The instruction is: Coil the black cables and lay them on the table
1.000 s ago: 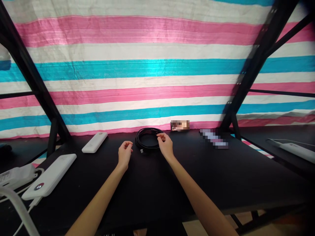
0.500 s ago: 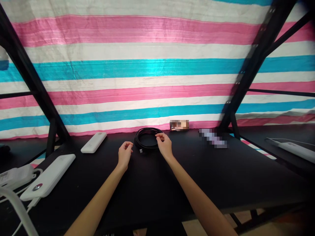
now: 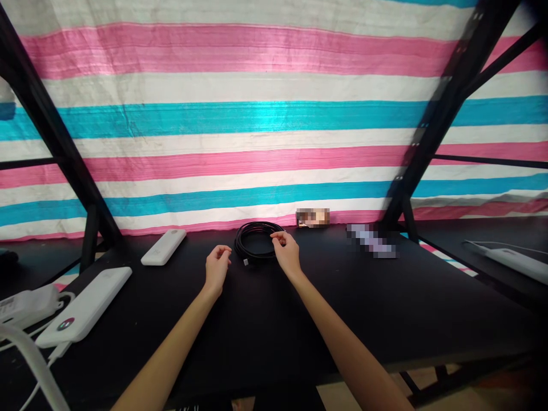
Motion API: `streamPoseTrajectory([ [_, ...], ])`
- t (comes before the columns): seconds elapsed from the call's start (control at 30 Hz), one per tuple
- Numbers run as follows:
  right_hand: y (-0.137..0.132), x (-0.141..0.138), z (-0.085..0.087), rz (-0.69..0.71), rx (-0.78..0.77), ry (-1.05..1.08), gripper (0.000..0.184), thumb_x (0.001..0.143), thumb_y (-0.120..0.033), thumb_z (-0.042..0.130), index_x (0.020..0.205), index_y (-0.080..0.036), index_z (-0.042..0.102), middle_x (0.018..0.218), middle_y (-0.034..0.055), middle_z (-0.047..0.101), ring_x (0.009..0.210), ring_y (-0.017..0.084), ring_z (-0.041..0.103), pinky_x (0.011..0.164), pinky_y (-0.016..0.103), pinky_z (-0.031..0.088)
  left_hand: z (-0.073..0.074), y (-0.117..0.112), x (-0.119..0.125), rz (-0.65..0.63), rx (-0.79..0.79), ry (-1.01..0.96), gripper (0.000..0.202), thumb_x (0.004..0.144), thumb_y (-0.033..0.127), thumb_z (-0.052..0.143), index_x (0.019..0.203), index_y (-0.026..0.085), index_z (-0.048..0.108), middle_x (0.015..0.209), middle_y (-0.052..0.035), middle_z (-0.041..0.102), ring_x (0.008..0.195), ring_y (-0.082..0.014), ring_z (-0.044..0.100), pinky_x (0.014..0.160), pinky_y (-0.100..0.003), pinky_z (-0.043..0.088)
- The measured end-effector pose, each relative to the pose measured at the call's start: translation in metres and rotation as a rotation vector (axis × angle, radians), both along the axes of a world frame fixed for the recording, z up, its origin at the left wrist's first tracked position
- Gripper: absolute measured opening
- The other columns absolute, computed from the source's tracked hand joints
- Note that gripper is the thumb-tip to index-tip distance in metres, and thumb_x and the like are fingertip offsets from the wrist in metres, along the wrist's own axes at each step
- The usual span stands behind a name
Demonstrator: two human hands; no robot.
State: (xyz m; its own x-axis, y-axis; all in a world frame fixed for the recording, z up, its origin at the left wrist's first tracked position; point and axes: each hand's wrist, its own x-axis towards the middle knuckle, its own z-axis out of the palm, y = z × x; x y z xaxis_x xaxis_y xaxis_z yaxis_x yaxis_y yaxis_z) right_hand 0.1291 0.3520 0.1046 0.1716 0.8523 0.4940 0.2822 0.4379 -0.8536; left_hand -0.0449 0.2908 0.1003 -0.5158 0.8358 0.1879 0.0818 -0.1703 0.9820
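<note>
A coiled black cable (image 3: 242, 249) lies on the black table near its back edge. A light-coloured connector (image 3: 246, 262) sticks out at the front left of the coil. My right hand (image 3: 286, 251) is at the coil's right side, thumb and fingers pinched over the cable and covering part of it. Just left of the coil, my left hand (image 3: 217, 267) rests with its fingers curled in towards the thumb; nothing shows in it, and a small gap separates it from the cable.
Two white power banks (image 3: 163, 248) lie on the left, the nearer with a cable plugged in. A white adapter (image 3: 28, 305) sits at far left. Blurred-out items (image 3: 371, 241) lie at back right. Black frame posts (image 3: 445, 114) flank the table (image 3: 257, 331); a striped sheet (image 3: 257, 85) hangs behind.
Both hands and the coil stay in place. Only the camera's view has shifted very slightly.
</note>
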Motion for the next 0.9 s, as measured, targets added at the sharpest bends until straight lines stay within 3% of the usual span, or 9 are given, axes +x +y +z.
streamPoseTrajectory([
  [0.67,0.001,0.000,-0.002,-0.014,-0.020,-0.043,0.018,0.069,-0.025,0.049,0.077,-0.020,0.065,0.074,0.0024,0.061,0.063,0.017,0.053,0.068,0.032,0.044,0.001,-0.001,-0.001,-0.013,-0.007,0.003,0.019,0.064,0.036,0.053,0.056,0.020,0.049,0.047,0.0047,0.042,0.044,-0.0099,0.037,0.045,-0.022,0.027],
  [0.9,0.012,0.012,-0.011,-0.204,-0.119,-0.042,0.030,0.062,-0.026,0.059,0.090,-0.023,0.068,0.102,0.0110,0.055,0.098,0.030,0.051,0.088,0.046,0.038,0.002,-0.002,-0.001,0.014,-0.005,0.030,0.018,0.062,0.028,0.055,0.052,0.021,0.042,0.046,0.0063,0.040,0.046,-0.0094,0.039,0.048,-0.021,0.029],
])
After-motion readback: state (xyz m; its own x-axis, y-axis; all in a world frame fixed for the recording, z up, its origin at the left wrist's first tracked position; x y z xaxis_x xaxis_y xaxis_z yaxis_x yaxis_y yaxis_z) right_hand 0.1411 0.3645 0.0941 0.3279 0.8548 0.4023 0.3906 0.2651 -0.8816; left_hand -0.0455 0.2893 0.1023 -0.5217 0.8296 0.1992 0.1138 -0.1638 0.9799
